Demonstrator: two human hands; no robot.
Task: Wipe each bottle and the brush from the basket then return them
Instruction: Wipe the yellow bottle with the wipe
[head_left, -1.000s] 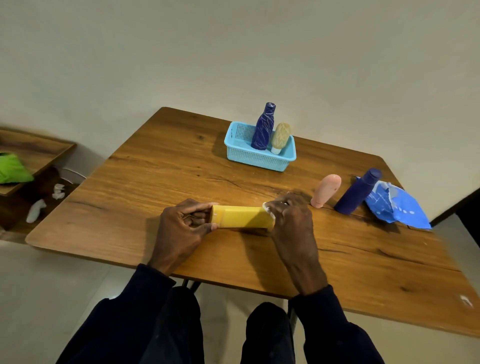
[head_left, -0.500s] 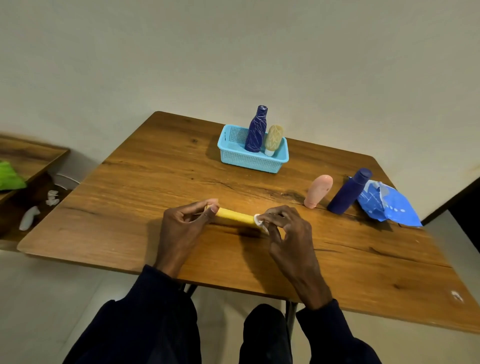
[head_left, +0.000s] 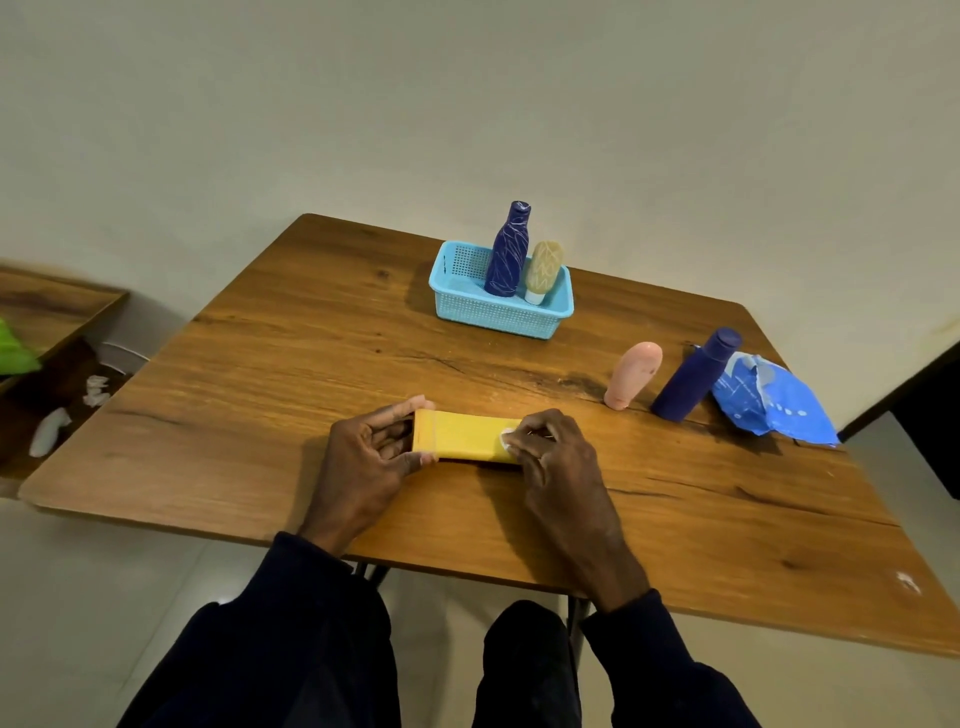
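Observation:
A flat yellow tube-shaped bottle (head_left: 462, 435) lies sideways near the table's front edge. My left hand (head_left: 371, 457) pinches its left end between thumb and fingers. My right hand (head_left: 553, 452) covers its right end and holds a small white wipe (head_left: 506, 437) against it with curled fingers. The light blue basket (head_left: 498, 317) stands at the back with a tall dark blue patterned bottle (head_left: 508, 252) and a beige bottle (head_left: 542, 270) inside. A pink bottle (head_left: 632, 373) and a dark blue bottle (head_left: 696, 375) stand on the table to the right.
A blue crumpled packet (head_left: 774, 400) lies beside the dark blue bottle at the right edge of the wooden table (head_left: 260, 389). A low wooden shelf (head_left: 47, 312) with a green item stands to the left, white scraps on the floor beneath it.
The yellow bottle has been turned between my hands, edge-on half a second ago and broad face up now. My right hand with the wipe stays at its right end.

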